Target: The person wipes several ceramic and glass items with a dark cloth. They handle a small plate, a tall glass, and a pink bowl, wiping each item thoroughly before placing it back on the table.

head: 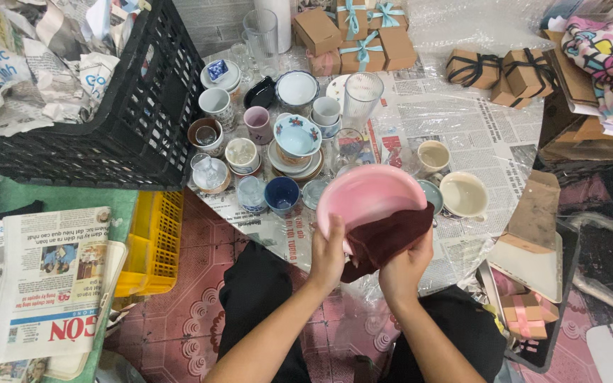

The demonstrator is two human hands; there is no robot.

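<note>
Left hand (328,254) fingers grip a tilted pink bowl (367,195) while right hand (407,261) fingers press a maroon cloth (386,237) against its underside.

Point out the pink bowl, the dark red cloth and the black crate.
pink bowl (367,193): head view, on its inner surface.
dark red cloth (388,235): head view, on the fold between the two hands.
black crate (143,113): head view, on its lattice side wall.
</note>
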